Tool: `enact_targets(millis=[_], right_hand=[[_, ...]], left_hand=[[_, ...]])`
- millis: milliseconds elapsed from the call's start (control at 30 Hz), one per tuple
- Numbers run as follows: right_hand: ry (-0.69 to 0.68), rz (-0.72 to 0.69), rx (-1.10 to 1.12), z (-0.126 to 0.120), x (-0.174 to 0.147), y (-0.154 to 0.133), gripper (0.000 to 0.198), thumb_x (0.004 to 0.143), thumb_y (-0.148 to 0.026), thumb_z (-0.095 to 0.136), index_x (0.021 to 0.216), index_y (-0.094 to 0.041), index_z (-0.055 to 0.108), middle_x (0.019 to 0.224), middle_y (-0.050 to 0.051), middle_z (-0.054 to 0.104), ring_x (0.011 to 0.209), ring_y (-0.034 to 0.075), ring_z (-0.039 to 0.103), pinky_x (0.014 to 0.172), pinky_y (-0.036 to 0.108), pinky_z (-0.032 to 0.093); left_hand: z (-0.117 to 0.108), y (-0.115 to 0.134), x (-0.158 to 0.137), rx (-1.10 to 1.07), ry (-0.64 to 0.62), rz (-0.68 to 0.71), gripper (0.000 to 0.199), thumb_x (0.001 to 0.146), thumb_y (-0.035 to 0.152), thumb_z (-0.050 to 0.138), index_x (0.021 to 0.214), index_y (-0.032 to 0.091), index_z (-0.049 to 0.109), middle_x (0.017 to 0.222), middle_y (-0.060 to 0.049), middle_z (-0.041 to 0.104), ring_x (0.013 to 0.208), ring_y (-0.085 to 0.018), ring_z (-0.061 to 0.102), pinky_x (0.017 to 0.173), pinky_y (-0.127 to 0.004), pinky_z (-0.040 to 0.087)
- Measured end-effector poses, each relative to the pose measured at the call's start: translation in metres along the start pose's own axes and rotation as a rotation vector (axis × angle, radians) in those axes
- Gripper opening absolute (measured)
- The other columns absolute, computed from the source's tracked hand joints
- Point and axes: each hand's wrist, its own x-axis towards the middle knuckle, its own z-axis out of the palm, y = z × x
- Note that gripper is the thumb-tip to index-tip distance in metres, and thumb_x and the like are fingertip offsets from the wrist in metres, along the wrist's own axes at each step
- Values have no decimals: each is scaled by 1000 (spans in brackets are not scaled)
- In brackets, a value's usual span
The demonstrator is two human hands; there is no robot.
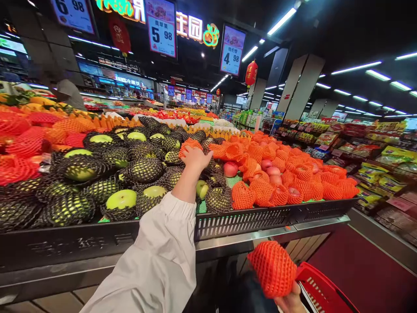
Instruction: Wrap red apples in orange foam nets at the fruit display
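Observation:
My left hand [195, 157] reaches over the green apples, its fingers bent onto a fruit in an orange-red foam net [190, 144]. The thumb sticks out to the right, and part of the fingers is hidden behind the back of the hand. Around it lie green apples [121, 200] in black foam nets. Low at the right, my right hand [291, 300] holds another fruit in a red foam net [273, 269]. The net covers this fruit. A red shopping basket [321, 282] is just beside and below that hand.
Red apples [230, 169], many in orange-red nets, fill the right part of the display. A black slotted rail [241, 224] edges its front. Packaged snack shelves [374, 182] stand at right. Price signs [161, 30] hang above. A person [70, 93] stands at far left.

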Motion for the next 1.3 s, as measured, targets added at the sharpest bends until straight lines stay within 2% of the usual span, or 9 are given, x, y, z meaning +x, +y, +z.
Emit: enact_targets(millis=[100,200,300,367,567,867,1067,1233,1300], right_hand=[[106,-86,-12,2,31,-37,105,43,-82,80,134,-32,62,126,15,71,125,41,62,107,56,49],[116,-277,-168,13,86,-85,99,47,-66,87,134,-28,60,129,14,69,119,38,65,107,58,48],[97,-528,-431,37,151,-135,90,55,-53,89,132,-21,57,134,12,63,128,33,58,116,55,38],[193,-611,-674,57,189,-159,96,47,-54,92,129,-19,56,129,12,64,122,32,60,114,55,40],[248,-426,-1306,105,256,-161,79,57,-65,83,115,-15,62,112,14,71,104,33,67,97,48,52],[56,-52,-1867,112,270,-132,77,70,-57,84,125,-10,59,123,25,70,116,39,67,95,45,51],[-11,-78,-1777,115,262,-147,74,66,-59,87,120,-13,66,121,22,72,113,37,69,96,44,54],[29,-312,-1237,95,250,-207,54,77,-55,79,111,-14,72,112,15,75,101,24,72,91,37,58],[104,-352,-1200,74,251,-233,45,82,-53,75,104,-14,73,107,15,76,98,24,73,91,38,58]], left_hand=[[4,0,-7,-83,208,140,86,93,49,55,159,1,27,167,-29,23,152,-43,29,120,-57,33],[6,4,-10,-184,401,254,80,92,38,56,159,5,27,165,-26,27,152,-39,31,122,-53,31],[9,6,-10,-273,469,309,77,90,30,57,158,7,29,164,-25,31,151,-38,31,124,-52,29],[10,5,-9,-316,491,328,76,89,28,58,157,7,31,162,-24,33,151,-38,32,124,-52,29],[15,1,-4,-365,527,345,76,86,24,59,155,5,34,159,-26,35,148,-40,34,124,-53,29],[20,1,0,-356,516,384,76,86,24,60,154,3,33,159,-29,34,147,-42,35,123,-57,29],[23,-1,5,-406,535,414,76,84,22,63,153,5,36,157,-28,35,146,-43,36,122,-59,31],[23,-3,7,-480,544,591,71,80,11,61,149,13,41,149,-22,46,139,-35,48,117,-51,42],[24,-4,9,-505,531,679,66,79,6,59,143,16,48,142,-18,54,132,-31,55,112,-45,47]])
